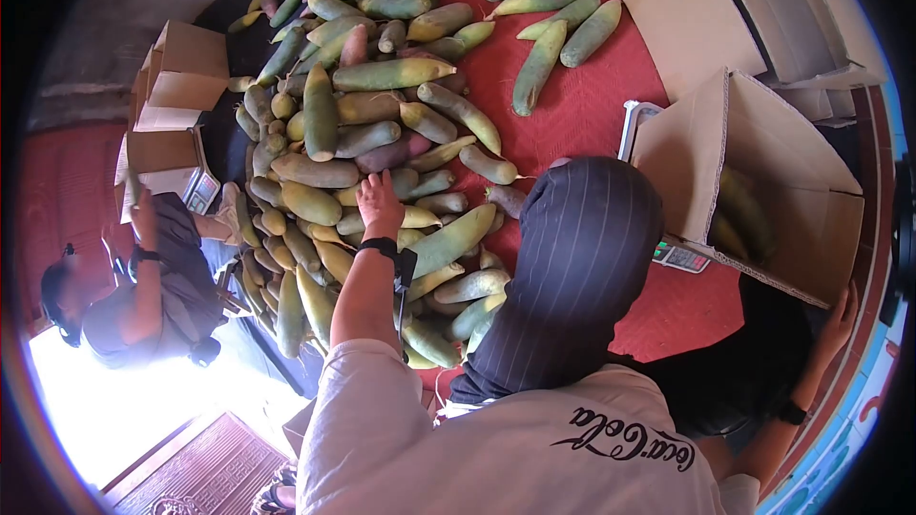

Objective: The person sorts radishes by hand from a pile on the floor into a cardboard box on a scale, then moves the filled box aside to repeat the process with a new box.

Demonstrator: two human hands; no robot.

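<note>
My left hand (380,206) reaches onto a large heap of long green radishes (334,172), its fingers spread and lying on them, none lifted. Just beyond the fingertips is a purplish radish (384,154). At the far right, my right hand (839,320) is at the lower edge of an open cardboard box (682,148), its fingers closed against the edge, partly in shadow. Some radishes (739,215) lie in the shadowed inside of this box. The box rests on a scale with a lit display (681,257).
My bent knee (592,257) in striped trousers stands between heap and box. Several loose radishes (539,67) lie on the red mat (592,124). More cardboard boxes (697,10) stand at upper right. At left, another person (157,296) sits near a second scale (200,191) and boxes.
</note>
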